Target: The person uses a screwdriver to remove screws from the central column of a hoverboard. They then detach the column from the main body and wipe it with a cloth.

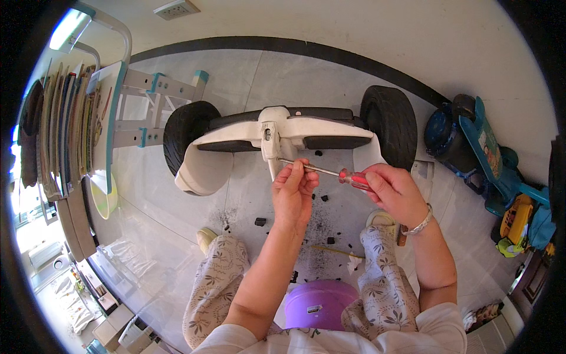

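Observation:
A white self-balancing scooter with two black tyres stands on the floor before me. My right hand grips the clear red handle of a screwdriver. With thumb and fingertips, my left hand steadies the metal shaft close to its front end. The shaft points left, its tip at the side of the scooter's white central stem. Whether the tip sits in a screw is too small to tell. Higher on the stem is an oval recess with metal parts inside.
Black crumbs and broken black pieces litter the grey tiles. A purple plastic stool or bucket is between my legs. To the left stands a children's desk with books; blue ride-on toys are at the right wall.

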